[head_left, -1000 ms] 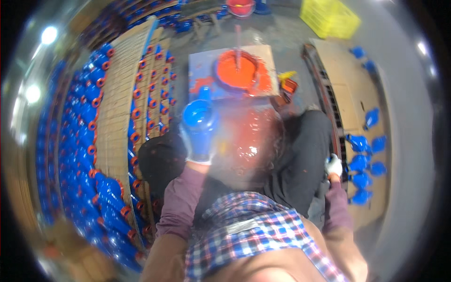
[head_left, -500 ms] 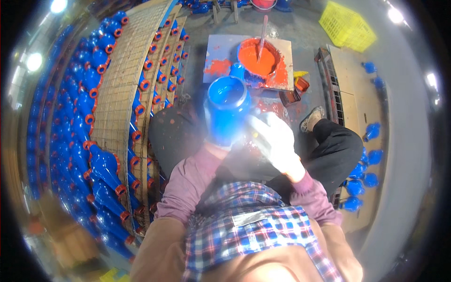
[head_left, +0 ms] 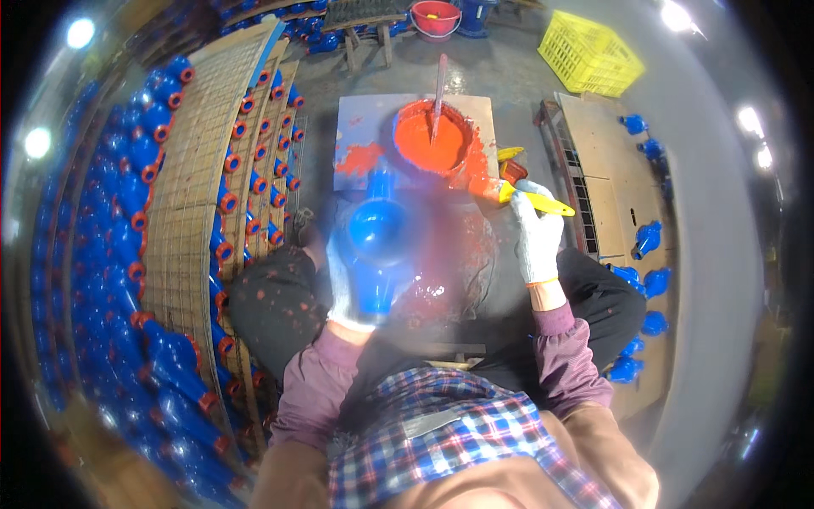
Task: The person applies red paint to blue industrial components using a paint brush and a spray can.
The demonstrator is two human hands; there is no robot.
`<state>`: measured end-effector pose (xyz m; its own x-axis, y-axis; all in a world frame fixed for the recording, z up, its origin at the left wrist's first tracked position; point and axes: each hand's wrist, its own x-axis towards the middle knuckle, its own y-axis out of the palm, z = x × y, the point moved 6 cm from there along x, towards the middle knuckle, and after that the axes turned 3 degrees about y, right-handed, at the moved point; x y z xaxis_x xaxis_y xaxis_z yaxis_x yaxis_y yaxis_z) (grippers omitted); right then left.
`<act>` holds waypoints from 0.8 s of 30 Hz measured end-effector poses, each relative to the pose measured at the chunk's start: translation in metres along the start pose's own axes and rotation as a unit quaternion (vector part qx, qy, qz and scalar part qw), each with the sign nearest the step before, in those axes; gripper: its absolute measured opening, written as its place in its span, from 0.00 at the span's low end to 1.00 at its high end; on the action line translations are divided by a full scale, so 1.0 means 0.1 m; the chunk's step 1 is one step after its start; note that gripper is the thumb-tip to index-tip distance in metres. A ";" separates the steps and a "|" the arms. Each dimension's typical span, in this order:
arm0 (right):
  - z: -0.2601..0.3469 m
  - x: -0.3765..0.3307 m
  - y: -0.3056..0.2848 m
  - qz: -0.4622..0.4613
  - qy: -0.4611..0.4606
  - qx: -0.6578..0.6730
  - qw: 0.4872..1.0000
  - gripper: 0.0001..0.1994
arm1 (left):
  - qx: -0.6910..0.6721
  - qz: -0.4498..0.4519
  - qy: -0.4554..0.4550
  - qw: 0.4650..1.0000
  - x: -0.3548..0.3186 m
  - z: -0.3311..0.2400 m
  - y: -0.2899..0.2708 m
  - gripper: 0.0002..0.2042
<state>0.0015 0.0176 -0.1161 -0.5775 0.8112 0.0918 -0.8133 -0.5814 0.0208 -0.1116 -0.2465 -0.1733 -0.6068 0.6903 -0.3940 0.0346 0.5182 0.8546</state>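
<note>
A glossy blue pipe fitting with a round open mouth and narrower necks is held in my gloved left hand, whose fingers wrap round its left side. Off to the right, my gloved right hand grips a paintbrush by its yellow handle. The brush's red, paint-coated bristles point left, apart from the fitting and close to the right front corner of a paint-stained board. On that board stands a tub of orange-red paint with a stick standing in it.
Racks at the left carry many blue fittings with red rims. A low board on the right bears several blue fittings. Beyond are a yellow crate, a red bucket and a wooden bench.
My right hand has gone from beside the fitting out to the right and now holds the paintbrush. The fitting is lower, with its mouth tilted differently. The whole view has shifted slightly.
</note>
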 end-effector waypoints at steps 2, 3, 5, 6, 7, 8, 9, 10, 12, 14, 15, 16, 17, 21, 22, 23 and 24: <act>-0.08 0.14 0.09 0.021 0.022 0.034 0.999 0.10 | -0.019 -0.012 -0.022 0.999 -0.02 0.00 -0.05 0.48; -0.09 0.24 0.15 0.023 -0.008 -0.004 1.000 0.11 | -0.015 -0.008 -0.026 1.000 -0.03 0.00 -0.07 0.48; -0.08 0.45 0.33 0.031 -0.085 -0.082 0.993 0.12 | -0.039 0.008 -0.047 0.998 -0.05 0.00 -0.09 0.46; -0.14 0.55 0.42 0.025 -0.086 -0.098 0.991 0.13 | -0.051 0.019 -0.057 0.997 -0.06 0.01 -0.11 0.44; -0.20 0.62 0.50 0.023 -0.089 -0.143 0.985 0.14 | -0.070 -0.007 -0.047 0.996 -0.06 -0.01 -0.17 0.39; -0.27 0.70 0.59 0.027 -0.093 -0.182 0.978 0.14 | -0.010 -0.027 0.002 1.000 -0.05 -0.07 -0.24 0.37; -0.33 0.76 0.67 0.033 -0.098 -0.214 0.971 0.14 | 0.053 -0.046 0.057 0.996 -0.07 -0.14 -0.31 0.34; -0.38 0.80 0.73 0.032 -0.120 -0.274 0.954 0.14 | 0.113 -0.048 0.085 0.989 -0.08 -0.18 -0.36 0.31; -0.43 0.85 0.88 0.051 -0.175 -0.331 0.926 0.14 | 0.232 -0.028 0.132 0.963 -0.11 -0.24 -0.43 0.27; -0.42 0.85 0.95 0.072 -0.230 -0.378 0.894 0.14 | 0.313 0.023 0.157 0.936 -0.12 -0.28 -0.46 0.24; -0.42 0.85 0.94 0.080 -0.230 -0.397 0.885 0.14 | 0.286 0.051 0.148 0.945 -0.13 -0.27 -0.48 0.22; -0.42 0.85 0.94 0.090 -0.221 -0.422 0.875 0.14 | 0.115 0.094 0.114 0.982 -0.12 -0.24 -0.48 0.22; -0.38 0.85 0.87 0.073 -0.214 -0.389 0.893 0.14 | 0.031 0.110 0.090 0.989 -0.14 -0.22 -0.49 0.22; -0.34 0.75 0.54 0.044 -0.148 -0.201 0.967 0.13 | -0.023 0.072 0.086 0.993 -0.18 -0.18 -0.42 0.30; -0.47 0.76 0.45 0.045 -0.030 -0.114 0.992 0.12 | 0.091 0.056 0.147 0.983 -0.23 -0.23 -0.35 0.34; -0.62 0.71 0.40 0.043 0.083 -0.016 0.995 0.12 | 0.109 0.020 0.132 0.985 -0.26 -0.21 -0.31 0.38; -0.62 0.62 0.30 0.055 0.091 0.001 0.994 0.13 | 0.254 0.027 0.154 0.954 -0.29 -0.24 -0.17 0.40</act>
<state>-0.0631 0.0542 -0.1713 -0.6664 0.7404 -0.0879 -0.7445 -0.6673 0.0230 -0.1141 -0.2876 -0.1685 -0.7956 0.5818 -0.1687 0.4052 0.7182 0.5657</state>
